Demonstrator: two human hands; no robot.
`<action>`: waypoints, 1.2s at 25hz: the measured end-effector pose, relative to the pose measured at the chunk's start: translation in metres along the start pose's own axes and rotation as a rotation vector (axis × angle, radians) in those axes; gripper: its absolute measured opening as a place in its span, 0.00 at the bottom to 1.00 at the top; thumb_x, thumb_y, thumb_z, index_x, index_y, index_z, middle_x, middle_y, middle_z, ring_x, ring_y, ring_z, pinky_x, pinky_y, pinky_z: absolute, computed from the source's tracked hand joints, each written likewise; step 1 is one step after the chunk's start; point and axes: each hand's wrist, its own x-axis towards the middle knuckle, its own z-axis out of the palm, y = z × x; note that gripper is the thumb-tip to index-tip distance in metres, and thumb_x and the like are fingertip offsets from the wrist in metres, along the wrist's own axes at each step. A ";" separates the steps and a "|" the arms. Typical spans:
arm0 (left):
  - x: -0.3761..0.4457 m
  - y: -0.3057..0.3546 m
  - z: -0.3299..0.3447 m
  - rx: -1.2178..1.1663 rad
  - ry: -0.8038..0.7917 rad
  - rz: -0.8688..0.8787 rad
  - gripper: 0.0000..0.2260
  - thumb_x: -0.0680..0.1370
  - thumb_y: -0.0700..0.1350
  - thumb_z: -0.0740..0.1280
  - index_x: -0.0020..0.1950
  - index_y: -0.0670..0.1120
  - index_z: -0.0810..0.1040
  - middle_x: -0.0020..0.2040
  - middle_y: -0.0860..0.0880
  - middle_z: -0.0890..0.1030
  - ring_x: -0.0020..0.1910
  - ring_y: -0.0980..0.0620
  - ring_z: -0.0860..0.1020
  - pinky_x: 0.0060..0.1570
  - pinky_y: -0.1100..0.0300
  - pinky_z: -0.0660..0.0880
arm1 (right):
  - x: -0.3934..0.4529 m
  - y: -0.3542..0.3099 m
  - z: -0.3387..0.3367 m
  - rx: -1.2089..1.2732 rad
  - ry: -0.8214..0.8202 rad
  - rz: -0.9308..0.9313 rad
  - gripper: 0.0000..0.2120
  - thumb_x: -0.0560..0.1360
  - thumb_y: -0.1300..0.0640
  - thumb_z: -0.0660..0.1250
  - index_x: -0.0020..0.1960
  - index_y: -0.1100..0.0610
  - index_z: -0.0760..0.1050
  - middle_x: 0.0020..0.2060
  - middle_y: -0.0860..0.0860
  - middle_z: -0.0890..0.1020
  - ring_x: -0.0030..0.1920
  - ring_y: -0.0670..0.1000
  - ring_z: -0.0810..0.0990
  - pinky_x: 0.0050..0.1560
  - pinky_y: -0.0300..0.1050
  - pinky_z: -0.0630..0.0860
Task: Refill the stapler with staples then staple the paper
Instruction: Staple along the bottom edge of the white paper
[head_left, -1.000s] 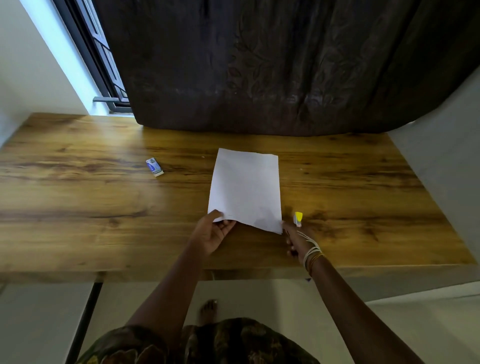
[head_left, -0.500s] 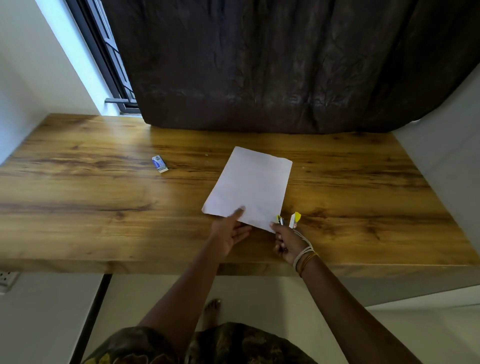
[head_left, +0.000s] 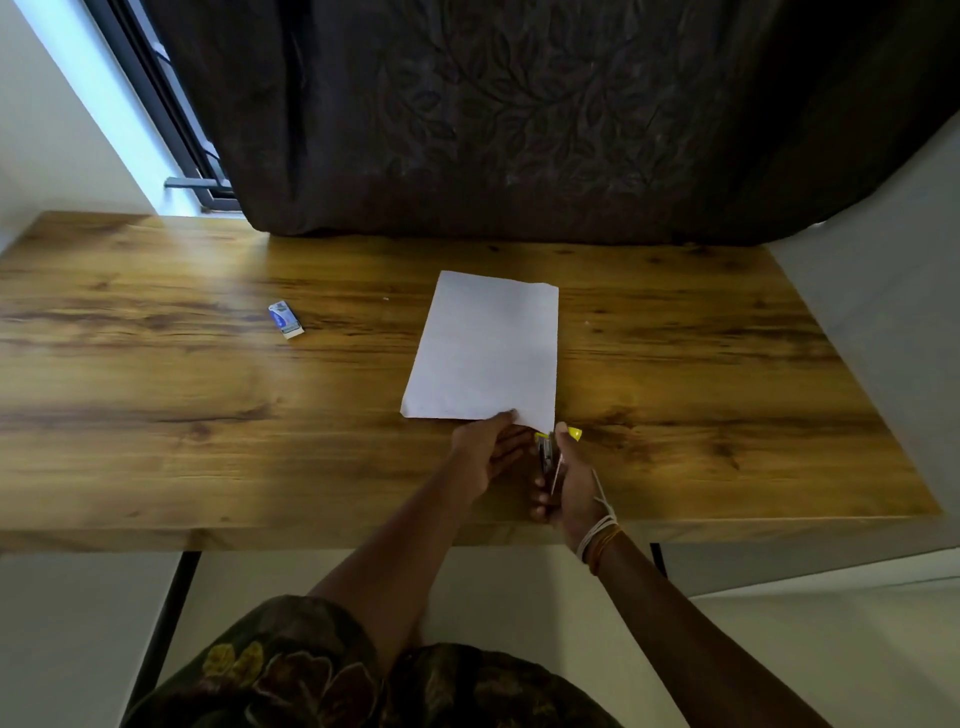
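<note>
The stapler (head_left: 546, 457), metal with yellow ends, sits at the near right corner of the white paper (head_left: 485, 348) on the wooden table (head_left: 156, 415). The right hand (head_left: 569, 483) is wrapped around it, thumb on top. The left hand (head_left: 485, 452) pinches the paper's near edge beside it. Half a second ago the sheet lay skewed; it now lies straighter, with the stapler closer to its corner. A small staple box (head_left: 284, 319) lies well apart, left.

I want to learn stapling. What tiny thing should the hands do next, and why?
Probably squeeze the stapler shut. The right hand holds it right at the near corner of the paper, and the left hand pins that corner. Whether the corner already sits inside the mouth is hard to see.
</note>
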 end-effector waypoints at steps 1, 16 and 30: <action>0.002 0.000 0.000 0.006 -0.003 -0.007 0.11 0.75 0.39 0.72 0.56 0.40 0.77 0.52 0.40 0.84 0.48 0.46 0.84 0.48 0.53 0.82 | -0.001 0.000 0.002 0.043 -0.034 0.021 0.29 0.70 0.28 0.57 0.43 0.54 0.77 0.25 0.50 0.71 0.22 0.47 0.65 0.24 0.37 0.63; 0.012 -0.007 0.005 0.028 0.161 0.012 0.09 0.73 0.41 0.74 0.50 0.38 0.81 0.42 0.41 0.85 0.36 0.48 0.85 0.32 0.57 0.82 | 0.021 0.004 0.032 -0.462 0.292 -0.302 0.08 0.77 0.57 0.62 0.47 0.62 0.71 0.37 0.59 0.78 0.36 0.60 0.79 0.35 0.52 0.79; 0.014 -0.009 0.008 -0.054 0.191 0.007 0.07 0.72 0.39 0.75 0.44 0.36 0.80 0.39 0.40 0.85 0.31 0.49 0.85 0.34 0.55 0.83 | 0.006 0.002 0.031 -0.879 0.501 -0.578 0.12 0.78 0.57 0.62 0.57 0.65 0.69 0.45 0.63 0.80 0.45 0.63 0.80 0.40 0.44 0.68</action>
